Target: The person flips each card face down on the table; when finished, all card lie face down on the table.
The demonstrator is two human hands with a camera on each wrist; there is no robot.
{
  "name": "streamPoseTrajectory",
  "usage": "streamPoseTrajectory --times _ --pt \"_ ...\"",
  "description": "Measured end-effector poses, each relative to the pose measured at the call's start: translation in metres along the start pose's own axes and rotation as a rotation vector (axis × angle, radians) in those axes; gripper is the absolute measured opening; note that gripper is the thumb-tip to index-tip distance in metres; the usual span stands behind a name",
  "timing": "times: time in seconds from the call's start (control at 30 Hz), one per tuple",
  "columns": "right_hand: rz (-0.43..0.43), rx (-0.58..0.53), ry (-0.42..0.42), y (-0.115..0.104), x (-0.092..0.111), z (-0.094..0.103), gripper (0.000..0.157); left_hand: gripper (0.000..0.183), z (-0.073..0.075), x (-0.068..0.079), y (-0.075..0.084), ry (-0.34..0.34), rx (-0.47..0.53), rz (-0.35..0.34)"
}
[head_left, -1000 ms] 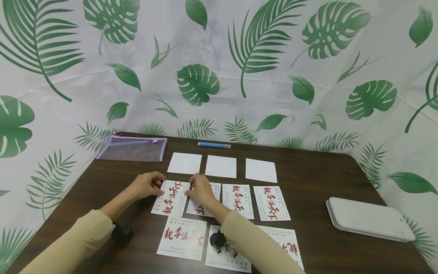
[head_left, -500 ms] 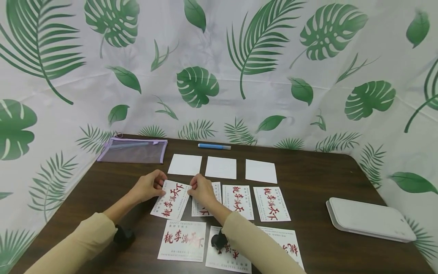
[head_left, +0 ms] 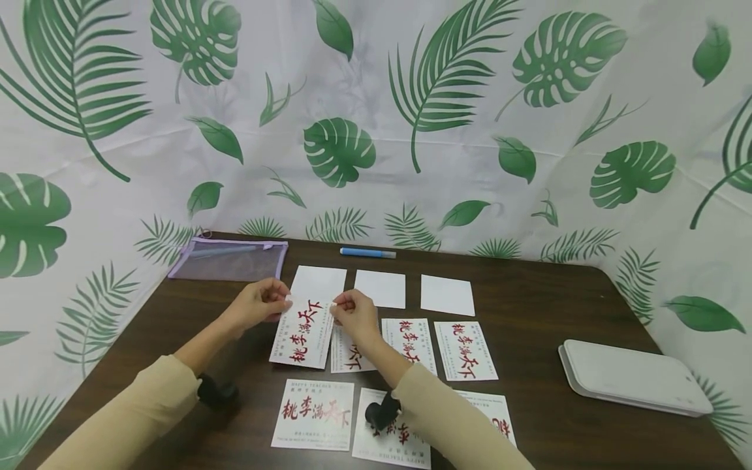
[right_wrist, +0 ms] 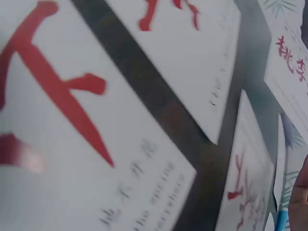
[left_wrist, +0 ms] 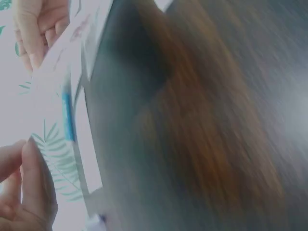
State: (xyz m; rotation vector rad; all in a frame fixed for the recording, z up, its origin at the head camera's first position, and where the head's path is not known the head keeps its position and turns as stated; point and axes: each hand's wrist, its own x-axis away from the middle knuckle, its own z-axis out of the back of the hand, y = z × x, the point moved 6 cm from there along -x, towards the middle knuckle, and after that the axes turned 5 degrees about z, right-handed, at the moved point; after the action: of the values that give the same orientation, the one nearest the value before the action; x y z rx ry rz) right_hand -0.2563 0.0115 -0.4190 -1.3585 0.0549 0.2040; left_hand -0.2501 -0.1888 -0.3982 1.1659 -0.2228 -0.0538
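Note:
A white card with red Chinese lettering [head_left: 301, 336] is raised and tilted off the table, its top edge overlapping a blank card. My left hand [head_left: 254, 307] pinches its upper left corner. At the upper right corner, my right hand [head_left: 360, 318] pinches it between thumb and fingers. Both hands also show in the left wrist view, the left hand [left_wrist: 30, 190] low and the right hand [left_wrist: 41, 29] at the top. Beside it lie matching lettered cards, the nearest lettered card [head_left: 341, 352] partly hidden by the right hand.
Behind the hands lie blank white cards [head_left: 446, 295], a blue pen [head_left: 367, 252] and a purple-edged mesh pouch [head_left: 235, 261]. A white case [head_left: 634, 377] sits at the right. More lettered cards [head_left: 311, 414] form a front row, partly under the right forearm.
Both hands have lifted the lettered card off the table. It has turned, tilted up, and moved slightly right and away, now covering part of a blank card.

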Motion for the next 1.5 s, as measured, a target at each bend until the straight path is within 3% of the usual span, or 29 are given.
streamPoseTrajectory --times 0.1,0.2,0.4,0.57,0.8,0.9,1.07,1.27,1.5 --pt "0.035 0.004 0.085 -0.003 0.000 0.008 0.018 0.028 -0.003 -0.002 0.005 0.021 0.076 0.023" --pt "0.156 0.094 0.136 -0.015 0.003 0.011 0.020 0.026 -0.005 -0.005 0.012 0.083 0.161 0.041" --pt "0.426 0.306 0.067 -0.041 0.013 -0.004 0.024 0.022 -0.018 -0.014 0.032 0.214 0.290 0.016" --pt "0.514 0.453 0.053 -0.047 0.016 -0.006 0.029 0.019 -0.029 -0.020 0.044 0.294 0.318 -0.007" --pt "0.671 0.523 0.097 -0.060 0.017 0.006 0.025 0.024 -0.035 -0.022 0.061 0.301 0.321 -0.099" --pt "0.625 0.451 0.141 -0.058 0.012 0.014 0.025 0.030 -0.032 -0.020 0.058 0.327 0.265 -0.096" --pt "0.384 0.213 0.188 -0.041 0.005 0.021 0.027 0.042 -0.024 -0.012 0.033 0.387 0.109 -0.013" --pt "0.121 0.045 0.169 -0.018 0.008 0.015 0.030 0.052 -0.024 -0.001 0.005 0.271 0.086 0.077" --pt "0.007 -0.046 0.131 -0.005 0.018 -0.002 0.033 0.049 -0.015 0.011 -0.015 0.224 0.132 0.149"
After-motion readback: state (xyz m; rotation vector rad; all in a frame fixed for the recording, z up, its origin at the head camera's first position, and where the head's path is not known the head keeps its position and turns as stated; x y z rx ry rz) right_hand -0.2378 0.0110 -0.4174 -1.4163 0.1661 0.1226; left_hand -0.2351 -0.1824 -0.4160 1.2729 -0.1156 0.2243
